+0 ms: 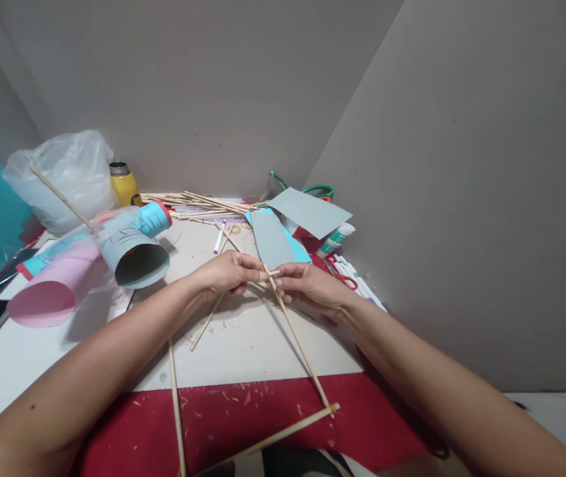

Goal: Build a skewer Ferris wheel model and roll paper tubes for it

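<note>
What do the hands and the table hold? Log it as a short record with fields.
Left hand: pinching the stick frame where sticks cross
Right hand: fingers at that same crossing
Near corner: two sticks bound with a yellowish band
Left side: pink paper tube, grey paper tube, yellow bottle
Back: stick pile
Beyond the hands: marker, grey sheets
Right side: red-handled scissors

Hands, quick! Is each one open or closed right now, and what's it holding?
Left hand: closed, pinching the sticks by their crossing.
Right hand: closed, fingers and thumb on the same crossing.
</note>
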`<state>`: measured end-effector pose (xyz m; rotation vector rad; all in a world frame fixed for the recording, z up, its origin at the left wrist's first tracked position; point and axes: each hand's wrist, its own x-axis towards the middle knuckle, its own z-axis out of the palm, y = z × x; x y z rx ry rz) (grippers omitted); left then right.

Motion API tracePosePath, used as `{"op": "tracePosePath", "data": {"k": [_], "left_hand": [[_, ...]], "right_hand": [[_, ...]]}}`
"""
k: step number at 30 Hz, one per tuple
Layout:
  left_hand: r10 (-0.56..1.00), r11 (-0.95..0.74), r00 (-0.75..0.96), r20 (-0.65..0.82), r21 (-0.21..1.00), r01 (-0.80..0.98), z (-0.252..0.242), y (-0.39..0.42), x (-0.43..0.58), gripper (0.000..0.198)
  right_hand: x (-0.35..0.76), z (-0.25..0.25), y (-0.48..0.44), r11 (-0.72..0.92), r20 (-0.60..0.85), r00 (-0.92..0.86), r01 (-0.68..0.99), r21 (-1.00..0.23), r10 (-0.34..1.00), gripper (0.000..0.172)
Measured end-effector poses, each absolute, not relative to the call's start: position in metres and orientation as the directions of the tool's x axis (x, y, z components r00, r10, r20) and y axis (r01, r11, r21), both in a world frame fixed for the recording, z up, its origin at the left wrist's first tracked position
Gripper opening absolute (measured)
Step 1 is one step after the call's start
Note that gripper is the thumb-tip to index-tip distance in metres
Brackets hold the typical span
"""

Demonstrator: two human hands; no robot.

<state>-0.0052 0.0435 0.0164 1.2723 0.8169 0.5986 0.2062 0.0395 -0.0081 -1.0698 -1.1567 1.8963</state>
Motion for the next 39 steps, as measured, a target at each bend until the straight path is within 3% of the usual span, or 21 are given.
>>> {"op": "tracePosePath", "data": {"k": [8,14,17,20,24,29,32,39], "left_hand": [[0.762,0.229,0.62,-0.19,0.973,0.016,0.017,0.043,-0.006,0.034],[0.753,0.229,0.632,-0.182,0.973,0.008,0.02,0.04,-0.004,0.024],[0.757,0.222,0.627,-0.186,0.975,0.021,0.021,0.04,-0.003,0.019],[0.756,0.205,0.627,-0.188,0.978,0.045,0.021,0.04,-0.003,0.013],[0.749,0.203,0.635,-0.189,0.978,0.051,0.019,0.041,-0.003,0.012],[0.75,0.214,0.632,-0.195,0.976,0.047,0.02,0.04,-0.003,0.012],[0.756,0.227,0.623,-0.201,0.973,0.039,0.022,0.04,-0.004,0.013],[0.75,0.271,0.625,-0.214,0.962,0.003,0.022,0.04,-0.005,0.011]], "right_hand": [[0.197,-0.005,0.031,-0.419,-0.222,-0.457,-0.392,-0.819,0.861,0.029],[0.193,0.001,0.026,-0.437,-0.207,-0.484,-0.428,-0.791,0.85,0.019],[0.199,-0.001,0.028,-0.367,-0.182,-0.411,-0.432,-0.824,0.893,0.026],[0.208,-0.004,0.032,-0.236,-0.143,-0.288,-0.318,-0.918,0.947,0.032],[0.213,0.004,0.033,-0.097,-0.095,-0.297,0.007,-0.995,0.95,0.042],[0.203,0.031,0.034,0.21,0.029,-0.425,0.386,-0.898,0.905,0.043],[0.197,0.04,0.039,0.302,0.027,-0.514,0.459,-0.835,0.857,0.039],[0.199,0.044,0.044,0.231,-0.082,-0.567,0.457,-0.859,0.819,0.036]]}}
